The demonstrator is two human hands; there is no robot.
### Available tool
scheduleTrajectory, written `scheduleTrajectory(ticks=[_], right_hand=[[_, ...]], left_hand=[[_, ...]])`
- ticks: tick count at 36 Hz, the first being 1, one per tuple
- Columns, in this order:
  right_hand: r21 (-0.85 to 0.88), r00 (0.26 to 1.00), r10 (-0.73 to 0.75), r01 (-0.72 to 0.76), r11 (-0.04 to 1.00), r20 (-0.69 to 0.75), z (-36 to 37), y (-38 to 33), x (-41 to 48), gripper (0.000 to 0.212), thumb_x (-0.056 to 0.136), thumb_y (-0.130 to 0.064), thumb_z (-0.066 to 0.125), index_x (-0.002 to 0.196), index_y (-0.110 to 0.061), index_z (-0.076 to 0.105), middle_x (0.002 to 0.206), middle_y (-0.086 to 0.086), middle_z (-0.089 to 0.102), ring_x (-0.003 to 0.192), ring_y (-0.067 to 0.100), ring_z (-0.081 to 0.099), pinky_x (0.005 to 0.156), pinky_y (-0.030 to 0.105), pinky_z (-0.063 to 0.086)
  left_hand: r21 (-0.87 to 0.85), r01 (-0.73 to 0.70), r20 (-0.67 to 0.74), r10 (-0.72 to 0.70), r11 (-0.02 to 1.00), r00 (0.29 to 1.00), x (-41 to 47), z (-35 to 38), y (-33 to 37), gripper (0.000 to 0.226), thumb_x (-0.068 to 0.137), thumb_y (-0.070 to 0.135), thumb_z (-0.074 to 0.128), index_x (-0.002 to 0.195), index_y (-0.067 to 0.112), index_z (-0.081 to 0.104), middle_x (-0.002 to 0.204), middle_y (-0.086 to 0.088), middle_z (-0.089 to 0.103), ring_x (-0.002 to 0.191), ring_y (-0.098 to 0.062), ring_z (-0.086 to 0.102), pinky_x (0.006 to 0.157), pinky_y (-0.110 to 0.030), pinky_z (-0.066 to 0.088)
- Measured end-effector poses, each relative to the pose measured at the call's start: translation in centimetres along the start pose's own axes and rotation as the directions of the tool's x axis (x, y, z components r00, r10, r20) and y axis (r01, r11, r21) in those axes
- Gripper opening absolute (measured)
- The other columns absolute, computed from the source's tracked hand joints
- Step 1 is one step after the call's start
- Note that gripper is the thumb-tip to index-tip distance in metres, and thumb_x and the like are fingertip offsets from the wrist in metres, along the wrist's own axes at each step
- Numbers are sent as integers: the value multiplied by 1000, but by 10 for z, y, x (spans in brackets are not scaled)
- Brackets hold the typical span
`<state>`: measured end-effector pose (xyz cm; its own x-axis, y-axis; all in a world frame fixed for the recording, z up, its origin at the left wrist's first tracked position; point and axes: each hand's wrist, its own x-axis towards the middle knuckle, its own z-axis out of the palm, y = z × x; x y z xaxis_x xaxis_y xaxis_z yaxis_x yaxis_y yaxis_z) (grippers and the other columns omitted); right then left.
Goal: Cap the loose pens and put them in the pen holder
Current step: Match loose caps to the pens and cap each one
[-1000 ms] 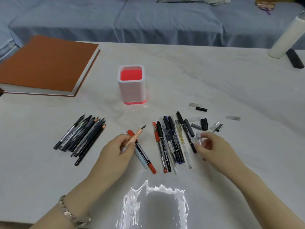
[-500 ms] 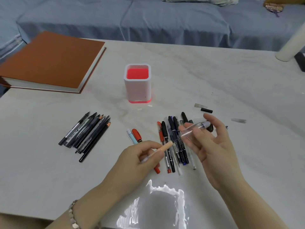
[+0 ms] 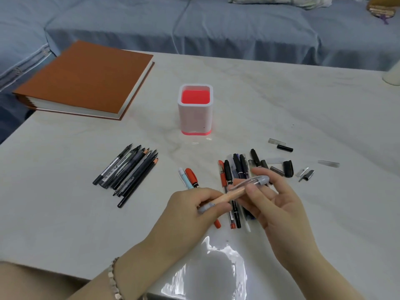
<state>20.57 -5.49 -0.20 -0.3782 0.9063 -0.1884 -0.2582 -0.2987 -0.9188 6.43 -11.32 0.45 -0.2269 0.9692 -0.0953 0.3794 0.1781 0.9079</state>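
Observation:
My left hand (image 3: 190, 210) grips a peach-barrelled pen (image 3: 225, 197) by its rear end. My right hand (image 3: 272, 202) pinches a clear cap (image 3: 252, 182) with a grey tip, and the cap sits over the pen's front end. Both hands hover above a row of pens (image 3: 234, 180) on the white table. The white pen holder (image 3: 195, 109) with a red inside stands upright beyond them and holds nothing I can see. A bundle of dark pens and pencils (image 3: 127, 172) lies to the left.
Loose caps (image 3: 287, 167) are scattered right of the pen row. A red pen and a light blue pen (image 3: 188, 176) lie between the two groups. An orange-brown book (image 3: 86, 76) rests at the far left corner. A blue sofa runs behind the table.
The hands came together. The clear cap in my right hand slid onto the tip of the peach pen that my left hand lifted from the table.

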Motion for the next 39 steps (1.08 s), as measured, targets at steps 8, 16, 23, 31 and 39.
scheduleTrajectory(ticks=[8, 16, 23, 31, 39], right_hand=[[-68, 995, -91, 93, 993, 36, 7, -1, 0, 29, 68, -13, 57, 97, -13, 57, 80, 15, 73, 79, 23, 70, 69, 21, 54], [-110, 992, -64, 76, 991, 111, 16, 8, 2, 21, 73, -19, 70, 90, -27, 62, 80, 13, 73, 76, 22, 70, 67, 24, 54], [-62, 997, -67, 68, 996, 30, 32, 14, 12, 22, 78, -4, 56, 101, -5, 53, 77, 14, 73, 78, 26, 70, 79, 33, 55], [-136, 1000, -23, 21, 990, -12, 34, 23, 29, 33, 88, 1, 48, 109, -25, 51, 74, 8, 71, 75, 15, 70, 66, 21, 56], [-729, 995, -93, 45, 683, -25, 17, 33, 54, 13, 87, -16, 53, 91, -27, 58, 77, -8, 61, 59, 1, 49, 55, 4, 38]], left_hand=[[-199, 170, 118, -148, 965, 982, 1, -6, 3, 16, 82, 13, 62, 68, 8, 69, 48, 8, 57, 40, -1, 40, 43, -10, 30], [-466, 473, 317, -358, 748, 879, -2, -18, 1, 21, 85, 8, 55, 67, 5, 66, 45, 0, 54, 33, -4, 30, 34, -12, 21], [-126, 90, -67, -99, 988, 993, 3, -18, -9, 17, 76, 21, 69, 60, 22, 70, 51, -7, 51, 48, -4, 40, 51, -17, 33], [240, 43, 89, -66, 970, 994, 21, -36, -30, 18, 75, 38, 69, 91, 30, 67, 80, 16, 61, 78, 5, 53, 67, -14, 37], [652, 310, -390, -45, 692, 920, 17, -78, -77, 25, 86, 18, 56, 110, 15, 58, 111, -1, 58, 104, -24, 53, 74, -33, 44]])
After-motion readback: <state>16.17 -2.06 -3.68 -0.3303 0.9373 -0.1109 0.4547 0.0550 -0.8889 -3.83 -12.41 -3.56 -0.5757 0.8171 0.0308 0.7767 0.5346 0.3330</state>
